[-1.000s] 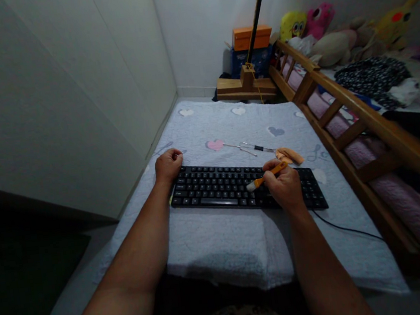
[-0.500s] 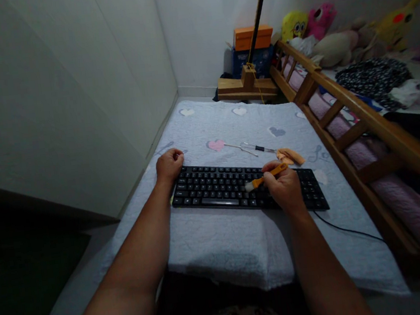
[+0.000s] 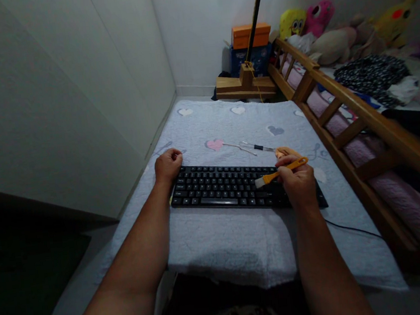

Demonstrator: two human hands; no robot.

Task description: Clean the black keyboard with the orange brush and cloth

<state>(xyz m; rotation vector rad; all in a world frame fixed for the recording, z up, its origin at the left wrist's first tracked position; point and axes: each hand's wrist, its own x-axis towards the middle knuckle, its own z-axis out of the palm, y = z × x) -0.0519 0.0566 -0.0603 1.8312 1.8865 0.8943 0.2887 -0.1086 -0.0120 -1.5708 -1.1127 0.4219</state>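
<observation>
A black keyboard lies across the patterned cloth in front of me. My right hand is closed on a small brush with an orange handle and pale bristles. The bristle end is over the keys right of the middle; I cannot tell whether it touches them. At the keyboard's upper left corner rests my left hand, fingers curled, the inside of its grip hidden. Behind the keyboard lie a wire tool with a black grip, a thin white stick and a crumpled orange cloth, partly behind my right hand.
The light blue cloth with hearts covers the table. The keyboard's cable runs off to the right. A wooden bed rail borders the right side, a pale panel the left. A wooden stand and an orange box are beyond.
My right hand has moved right along the keyboard with the brush, its bristles now farther right over the keys. My left hand has stayed at the corner.
</observation>
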